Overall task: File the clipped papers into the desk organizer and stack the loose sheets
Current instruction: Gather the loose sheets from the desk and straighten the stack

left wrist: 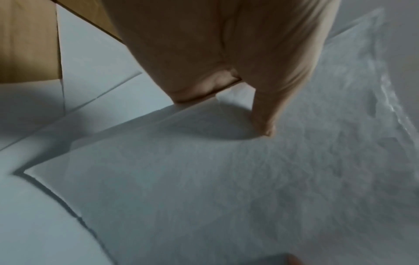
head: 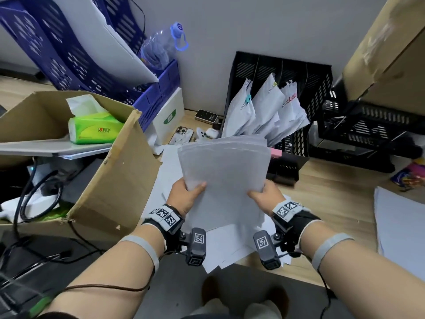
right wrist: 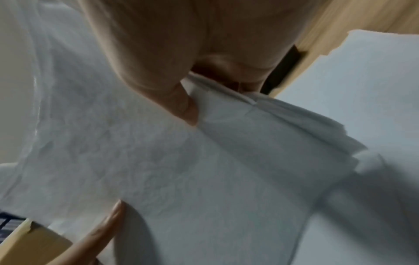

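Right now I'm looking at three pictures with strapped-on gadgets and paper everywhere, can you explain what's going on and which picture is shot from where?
No machine here: a person works with bare hands, wearing cameras. The wide picture comes from a head camera looking down; the two close-ups come from cameras strapped on each wrist. The left hand and right hand grip a bundle of loose sheets by its side edges, thumbs on top, above the wooden desk. More white sheets lie beneath. Behind stands a black desk organizer holding clipped papers. To the left sits a cardboard box with a green tissue pack.
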Motion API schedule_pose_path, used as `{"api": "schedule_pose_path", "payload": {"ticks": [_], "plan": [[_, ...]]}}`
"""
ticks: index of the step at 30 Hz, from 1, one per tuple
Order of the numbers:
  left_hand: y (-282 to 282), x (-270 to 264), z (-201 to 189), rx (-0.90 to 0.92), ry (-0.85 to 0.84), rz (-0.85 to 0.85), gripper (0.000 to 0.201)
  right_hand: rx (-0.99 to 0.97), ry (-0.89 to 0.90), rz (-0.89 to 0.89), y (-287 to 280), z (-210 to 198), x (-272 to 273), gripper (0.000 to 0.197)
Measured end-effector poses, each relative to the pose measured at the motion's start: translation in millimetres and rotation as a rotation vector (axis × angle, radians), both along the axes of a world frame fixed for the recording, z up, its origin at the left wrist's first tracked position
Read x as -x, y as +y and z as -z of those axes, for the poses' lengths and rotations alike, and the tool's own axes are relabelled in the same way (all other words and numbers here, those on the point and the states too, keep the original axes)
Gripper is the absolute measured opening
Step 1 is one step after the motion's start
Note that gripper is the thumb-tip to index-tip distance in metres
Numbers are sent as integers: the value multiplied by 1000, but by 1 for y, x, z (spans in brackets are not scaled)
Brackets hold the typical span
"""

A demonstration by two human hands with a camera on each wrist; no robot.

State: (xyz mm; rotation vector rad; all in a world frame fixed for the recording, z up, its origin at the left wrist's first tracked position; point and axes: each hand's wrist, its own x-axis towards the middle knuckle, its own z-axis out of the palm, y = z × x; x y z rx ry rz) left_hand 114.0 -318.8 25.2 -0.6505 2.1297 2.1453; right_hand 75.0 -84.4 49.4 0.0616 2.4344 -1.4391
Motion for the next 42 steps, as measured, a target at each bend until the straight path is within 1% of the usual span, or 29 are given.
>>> {"api": "schedule_pose_path", "payload": {"ticks": [3, 5, 6, 8, 9, 10, 11, 12, 13, 14, 15, 17, 18, 20, 22, 25, 26, 29, 31, 34, 36, 39, 40, 42], "plan": [[-8, 3, 8, -20, -30, -12, 51, -89, 72, 1, -7, -10, 14, 31], [-16, 5, 15, 25, -115, -3, 46, -159, 52, -65, -16, -17, 23, 34], [-19, 2, 21, 86, -186, 3, 37, -230, 16, -122, -21, -17, 27, 35], [-28, -9, 34, 247, -381, 45, 19, -436, -96, -234, -28, -6, 29, 31], [-33, -15, 43, 325, -481, 61, 16, -532, -153, -285, -31, 3, 29, 27], [-35, -22, 48, 338, -560, 58, 15, -589, -209, -317, -33, 15, 28, 25], [-38, -27, 55, 325, -598, 39, 29, -630, -266, -335, -36, 26, 26, 27], [-40, -30, 62, 276, -612, 3, 49, -681, -315, -351, -38, 38, 24, 32], [-40, -33, 63, 220, -588, -37, 61, -743, -341, -355, -42, 49, 22, 39], [-39, -34, 66, 175, -568, -68, 67, -807, -347, -348, -45, 54, 18, 44], [-40, -35, 68, 154, -542, -82, 67, -843, -338, -336, -48, 57, 15, 47], [-38, -36, 69, 146, -518, -94, 57, -817, -326, -308, -54, 64, 12, 48], [-37, -38, 70, 143, -517, -100, 55, -748, -326, -280, -54, 67, 11, 47], [-36, -40, 72, 167, -515, -122, 56, -610, -330, -218, -53, 73, 13, 55], [-36, -39, 73, 214, -538, -143, 57, -559, -318, -218, -48, 73, 16, 60], [-34, -33, 67, 267, -590, -115, 52, -657, -263, -339, -33, 61, 31, 42], [-33, -30, 65, 289, -601, -97, 50, -688, -244, -353, -25, 56, 38, 39], [-26, -24, 63, 337, -624, -19, 44, -837, -207, -359, 2, 46, 58, 37], [-22, -21, 64, 372, -637, 44, 41, -961, -179, -345, 17, 49, 68, 41], [-16, -20, 67, 411, -631, 104, 39, -981, -239, -376, 26, 62, 72, 44], [-13, -23, 68, 413, -616, 114, 44, -975, -228, -394, 26, 69, 69, 41], [-10, -27, 68, 437, -614, 127, 65, -954, -142, -414, 24, 76, 64, 37], [-9, -28, 68, 484, -632, 157, 70, -914, -125, -431, 23, 78, 63, 34], [-8, -29, 64, 655, -695, 263, 72, -815, -99, -433, 25, 76, 63, 25]]}}
